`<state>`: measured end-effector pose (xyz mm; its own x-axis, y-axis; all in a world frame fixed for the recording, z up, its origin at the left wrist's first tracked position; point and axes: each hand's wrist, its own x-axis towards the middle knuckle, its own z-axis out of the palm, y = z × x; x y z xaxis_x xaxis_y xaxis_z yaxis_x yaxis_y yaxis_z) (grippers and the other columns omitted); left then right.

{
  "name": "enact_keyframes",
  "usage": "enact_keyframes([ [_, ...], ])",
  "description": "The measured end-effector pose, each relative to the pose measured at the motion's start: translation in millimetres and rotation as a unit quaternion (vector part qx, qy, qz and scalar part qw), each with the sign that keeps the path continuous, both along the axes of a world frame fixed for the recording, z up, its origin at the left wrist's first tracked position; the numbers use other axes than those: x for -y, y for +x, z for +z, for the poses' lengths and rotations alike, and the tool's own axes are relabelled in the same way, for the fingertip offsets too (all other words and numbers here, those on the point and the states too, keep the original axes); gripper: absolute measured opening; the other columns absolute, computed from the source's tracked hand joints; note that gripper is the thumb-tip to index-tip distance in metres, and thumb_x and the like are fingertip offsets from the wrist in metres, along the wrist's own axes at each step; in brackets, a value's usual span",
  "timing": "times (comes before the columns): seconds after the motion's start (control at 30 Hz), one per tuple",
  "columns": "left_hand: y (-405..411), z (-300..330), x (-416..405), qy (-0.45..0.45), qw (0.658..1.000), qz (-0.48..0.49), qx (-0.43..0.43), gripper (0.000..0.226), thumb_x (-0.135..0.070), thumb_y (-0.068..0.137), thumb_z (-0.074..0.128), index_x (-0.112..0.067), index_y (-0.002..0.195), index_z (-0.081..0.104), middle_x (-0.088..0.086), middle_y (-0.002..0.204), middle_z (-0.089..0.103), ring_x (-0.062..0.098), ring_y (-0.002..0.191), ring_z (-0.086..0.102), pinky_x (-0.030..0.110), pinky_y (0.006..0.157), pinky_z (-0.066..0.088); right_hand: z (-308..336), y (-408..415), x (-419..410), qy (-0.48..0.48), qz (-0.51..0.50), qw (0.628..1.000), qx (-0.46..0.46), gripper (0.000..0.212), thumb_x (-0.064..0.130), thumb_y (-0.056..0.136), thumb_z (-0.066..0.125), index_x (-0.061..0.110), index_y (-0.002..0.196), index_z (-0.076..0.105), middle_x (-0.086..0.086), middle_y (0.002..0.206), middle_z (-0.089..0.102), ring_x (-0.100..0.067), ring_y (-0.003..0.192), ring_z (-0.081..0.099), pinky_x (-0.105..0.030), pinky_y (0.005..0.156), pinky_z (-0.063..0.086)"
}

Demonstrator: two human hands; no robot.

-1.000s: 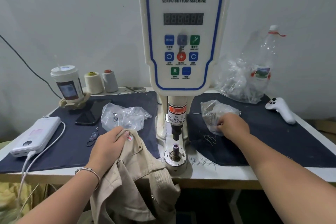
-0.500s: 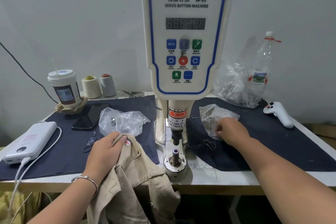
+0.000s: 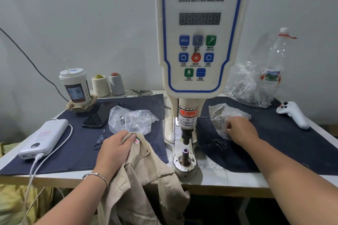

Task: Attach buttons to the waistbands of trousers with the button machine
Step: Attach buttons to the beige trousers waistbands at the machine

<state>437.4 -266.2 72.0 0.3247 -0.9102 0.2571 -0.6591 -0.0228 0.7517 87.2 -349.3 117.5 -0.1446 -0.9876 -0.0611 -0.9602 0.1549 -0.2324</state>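
So the trousers [image 3: 144, 175] are draped over the front edge of the table [image 3: 228, 181], most of the beige cloth hanging down off it, just left of the button machine [image 3: 201, 42]. Your left hand [image 3: 114, 150] has the waistband end bunched up in a closed grip, thumb on top next to the little red-and-white tag. That fabric looks like a soft cotton twill: light, floppy, it'll slump and slide off the edge if you let go. The waistband itself should be the stiffest, thickest bit, so I'd keep hold right there, close to the spot where the button goes, and pull it flat over the lower die [image 3: 185, 151], which is bare right now.

Your right hand [image 3: 237, 129] is curled on the small plastic bag [image 3: 222, 115] right of the machine, fingers at or in its mouth. Can't tell if you've actually got a button pinched, the fingertips are hidden. Those parts look tiny and likely slippery, easy to fumble.

Second bag of metal bits [image 3: 128, 120] sits just behind your left hand, with small snips [image 3: 99, 141] beside it. And yeah, mind the finger warning sticker [image 3: 187, 118] above the punch.
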Motion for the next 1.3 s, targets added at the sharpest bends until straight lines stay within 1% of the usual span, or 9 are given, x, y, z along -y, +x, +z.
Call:
enact_keyframes([
  [0.27, -2, 2, -2, 0.004, 1.000, -0.001, -0.003, 0.035, -0.033, 0.095, 0.057, -0.018, 0.064, 0.054, -0.003, 0.061, 0.059, 0.019, 0.068, 0.056, 0.035, 0.061, 0.042, -2, 2, -5, -0.071, 0.046, 0.994, -0.066, 0.021, 0.011, 0.094, 0.048, 0.007, 0.108, 0.064, -0.015, 0.109, 0.064, -0.033, 0.101, 0.061, -0.035, 0.081, 0.049],
  [0.37, -3, 4, -2, 0.006, 1.000, 0.000, -0.006, 0.035, -0.032, 0.096, 0.057, -0.014, 0.066, 0.056, 0.000, 0.063, 0.061, 0.021, 0.070, 0.058, 0.038, 0.066, 0.045, -3, 4, -13, -0.074, -0.008, 0.997, -0.023, 0.017, 0.012, 0.095, 0.050, 0.010, 0.102, 0.065, -0.011, 0.106, 0.066, -0.031, 0.099, 0.062, -0.032, 0.074, 0.046],
  [0.47, -2, 3, -2, 0.006, 1.000, 0.003, -0.006, 0.035, -0.033, 0.095, 0.058, -0.012, 0.067, 0.057, 0.001, 0.064, 0.062, 0.021, 0.071, 0.058, 0.038, 0.067, 0.045, -1, 6, -39, -0.212, -0.060, 0.974, 0.056, 0.014, 0.016, 0.094, 0.056, 0.013, 0.084, 0.065, -0.009, 0.091, 0.066, -0.031, 0.085, 0.060, -0.032, 0.066, 0.041],
  [0.57, -2, 3, -2, 0.010, 1.000, 0.004, -0.002, 0.035, -0.034, 0.095, 0.057, -0.013, 0.067, 0.057, 0.001, 0.064, 0.061, 0.020, 0.071, 0.057, 0.036, 0.064, 0.043, 2, 25, -78, -0.311, -0.075, 0.906, 0.277, 0.016, 0.015, 0.091, 0.062, 0.015, 0.075, 0.064, -0.003, 0.075, 0.066, -0.021, 0.068, 0.062, -0.034, 0.060, 0.049],
  [0.67, -3, 4, -2, 0.011, 1.000, 0.005, -0.006, 0.034, -0.035, 0.095, 0.057, -0.017, 0.066, 0.058, -0.001, 0.065, 0.061, 0.019, 0.071, 0.057, 0.035, 0.065, 0.043, 7, 63, -111, -0.127, -0.136, 0.754, 0.630, 0.011, 0.011, 0.085, 0.070, 0.013, 0.076, 0.066, 0.000, 0.059, 0.067, -0.009, 0.045, 0.062, -0.021, 0.037, 0.043],
  [0.77, -3, 3, -3, 0.011, 1.000, 0.004, -0.008, 0.033, -0.035, 0.095, 0.057, -0.018, 0.067, 0.059, -0.002, 0.066, 0.063, 0.019, 0.072, 0.058, 0.036, 0.067, 0.045, 11, 89, -127, 0.054, -0.176, 0.618, 0.764, 0.009, 0.009, 0.082, 0.072, 0.005, 0.078, 0.065, -0.003, 0.051, 0.062, -0.007, 0.036, 0.054, -0.015, 0.029, 0.031],
  [0.87, -2, 3, -3, 0.009, 1.000, 0.005, -0.003, 0.033, -0.035, 0.095, 0.057, -0.017, 0.068, 0.060, -0.001, 0.067, 0.063, 0.019, 0.071, 0.058, 0.036, 0.066, 0.045, 20, 99, -130, 0.133, -0.202, 0.507, 0.827, 0.010, 0.007, 0.085, 0.067, 0.005, 0.077, 0.062, -0.002, 0.048, 0.057, -0.004, 0.030, 0.047, -0.011, 0.027, 0.023],
  [0.97, -2, 2, -2, 0.009, 1.000, 0.004, -0.001, 0.033, -0.035, 0.095, 0.057, -0.017, 0.068, 0.060, -0.001, 0.067, 0.063, 0.019, 0.071, 0.058, 0.036, 0.066, 0.045, 23, 105, -132, 0.157, -0.214, 0.466, 0.844, 0.013, 0.007, 0.087, 0.064, 0.006, 0.075, 0.060, -0.001, 0.047, 0.057, -0.004, 0.029, 0.048, -0.010, 0.027, 0.023],
  [1.3, -2, 1, -1, 0.006, 1.000, 0.001, 0.006, 0.034, -0.036, 0.096, 0.056, -0.018, 0.067, 0.059, -0.001, 0.067, 0.063, 0.019, 0.070, 0.057, 0.035, 0.063, 0.043, 22, 111, -134, 0.178, -0.230, 0.414, 0.863, 0.011, 0.007, 0.091, 0.059, 0.003, 0.081, 0.058, -0.006, 0.048, 0.062, -0.007, 0.029, 0.051, -0.009, 0.027, 0.027],
])
